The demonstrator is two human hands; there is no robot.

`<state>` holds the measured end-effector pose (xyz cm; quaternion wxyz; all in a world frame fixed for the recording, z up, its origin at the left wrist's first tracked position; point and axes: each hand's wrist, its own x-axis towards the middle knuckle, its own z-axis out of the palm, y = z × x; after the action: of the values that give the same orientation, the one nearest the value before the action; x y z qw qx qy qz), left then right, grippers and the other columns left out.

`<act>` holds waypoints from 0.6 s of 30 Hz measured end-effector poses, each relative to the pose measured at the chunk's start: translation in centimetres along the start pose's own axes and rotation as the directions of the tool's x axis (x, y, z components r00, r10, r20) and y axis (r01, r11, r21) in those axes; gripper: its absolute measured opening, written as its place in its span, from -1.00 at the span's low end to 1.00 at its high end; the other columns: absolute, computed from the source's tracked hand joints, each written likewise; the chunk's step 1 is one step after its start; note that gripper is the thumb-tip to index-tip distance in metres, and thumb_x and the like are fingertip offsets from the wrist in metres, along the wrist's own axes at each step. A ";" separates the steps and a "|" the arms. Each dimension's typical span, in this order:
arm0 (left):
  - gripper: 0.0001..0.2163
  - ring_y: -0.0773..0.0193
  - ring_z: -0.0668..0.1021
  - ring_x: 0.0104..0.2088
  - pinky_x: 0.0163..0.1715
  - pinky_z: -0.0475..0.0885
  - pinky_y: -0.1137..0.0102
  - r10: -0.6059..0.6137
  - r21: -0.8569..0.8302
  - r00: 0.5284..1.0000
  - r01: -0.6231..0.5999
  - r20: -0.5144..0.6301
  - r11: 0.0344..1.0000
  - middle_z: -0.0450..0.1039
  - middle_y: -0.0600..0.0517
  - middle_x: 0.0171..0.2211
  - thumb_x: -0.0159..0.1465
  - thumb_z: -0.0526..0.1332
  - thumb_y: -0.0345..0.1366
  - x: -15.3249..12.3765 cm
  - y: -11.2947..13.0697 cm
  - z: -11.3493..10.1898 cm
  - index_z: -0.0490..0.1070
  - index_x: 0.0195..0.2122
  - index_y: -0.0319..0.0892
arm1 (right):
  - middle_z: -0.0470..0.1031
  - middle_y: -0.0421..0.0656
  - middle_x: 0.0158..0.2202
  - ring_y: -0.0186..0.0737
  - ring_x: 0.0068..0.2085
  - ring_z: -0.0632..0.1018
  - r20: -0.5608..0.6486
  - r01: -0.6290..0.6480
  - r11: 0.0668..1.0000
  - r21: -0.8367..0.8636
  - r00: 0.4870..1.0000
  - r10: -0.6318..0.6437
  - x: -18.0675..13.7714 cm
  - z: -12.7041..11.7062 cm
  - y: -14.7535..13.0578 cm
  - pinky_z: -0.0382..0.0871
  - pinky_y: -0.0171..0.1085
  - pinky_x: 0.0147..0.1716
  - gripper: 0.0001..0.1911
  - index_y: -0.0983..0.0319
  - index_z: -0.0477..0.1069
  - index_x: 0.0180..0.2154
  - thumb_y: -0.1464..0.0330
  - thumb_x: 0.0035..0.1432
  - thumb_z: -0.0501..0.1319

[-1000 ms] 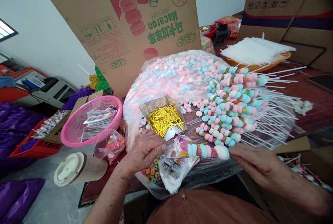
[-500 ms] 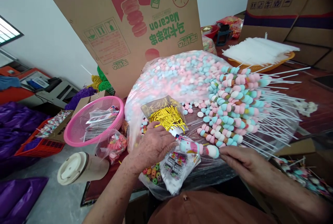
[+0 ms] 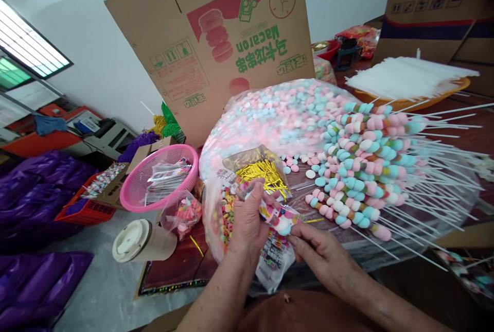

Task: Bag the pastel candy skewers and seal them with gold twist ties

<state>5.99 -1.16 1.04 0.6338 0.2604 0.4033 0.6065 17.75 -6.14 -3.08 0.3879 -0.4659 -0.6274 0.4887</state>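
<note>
A marshmallow skewer in a printed clear bag (image 3: 281,220) lies slantwise between my hands. My left hand (image 3: 250,219) is closed around its upper left end, thumb upward. At the lower right end, my right hand (image 3: 324,252) pinches the bag with thumb and fingertips. A gold twist tie (image 3: 315,220) sticks out just above the right fingers. Beneath the hands rests a stack of printed clear bags (image 3: 275,262). Just behind them is an open pouch of gold twist ties (image 3: 264,173). A bag of colourful ring candies (image 3: 227,216) lies beside my left hand.
Many marshmallow skewers (image 3: 366,162) are piled at right, white sticks pointing outward. Behind is a big bag of marshmallows (image 3: 266,110) before a cardboard box (image 3: 239,28). A pink basket (image 3: 127,188) and a lidded cup (image 3: 162,242) stand left; a yellow basket (image 3: 459,87) holds white sticks.
My hands have come closer together. The end marshmallow, outside the bag before, now appears within it. My left hand has turned thumb upward, and the camera view has swung left.
</note>
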 end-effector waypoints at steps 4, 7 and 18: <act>-0.71 0.42 0.40 -0.66 -0.32 0.40 0.36 -0.059 -0.038 0.998 0.058 -0.033 0.998 0.32 0.14 -0.73 -0.01 0.33 -0.15 0.2 -0.9 -0.2 0.29 -0.62 -0.21 | 0.27 -0.27 -0.64 -0.36 -0.57 0.28 -0.018 -0.027 0.995 0.095 0.999 0.029 1.1 1.2 -0.3 0.18 -0.38 -0.58 -0.65 0.24 0.29 -0.51 0.20 0.21 -0.03; -0.71 0.40 0.42 -0.62 -0.33 0.40 0.38 -0.043 -0.082 0.997 0.037 -0.067 0.996 0.34 0.13 -0.71 -0.03 0.35 -0.18 0.5 -1.0 -1.1 0.27 -0.63 -0.21 | 0.31 -0.24 -0.60 -0.34 -0.54 0.31 0.033 0.064 0.998 -0.027 0.998 -0.063 0.8 1.5 0.2 0.17 -0.37 -0.56 -0.67 0.25 0.31 -0.50 0.24 0.21 -0.04; -0.60 0.21 0.53 -0.30 -0.27 0.41 0.33 -0.223 -0.041 0.970 0.228 0.094 0.973 0.49 -0.04 -0.29 -0.04 0.36 -0.09 0.0 -1.3 -4.8 0.40 -0.22 -0.17 | 0.32 -0.22 -0.59 -0.31 -0.52 0.31 -0.017 0.088 0.982 -0.169 0.996 -0.092 1.1 1.3 1.3 0.17 -0.35 -0.56 -0.67 0.23 0.25 -0.51 0.25 0.22 -0.06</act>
<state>2.73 -2.05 -2.62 0.7224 0.2233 0.3862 0.5284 16.48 -5.29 -4.60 0.3766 -0.4742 -0.6818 0.4104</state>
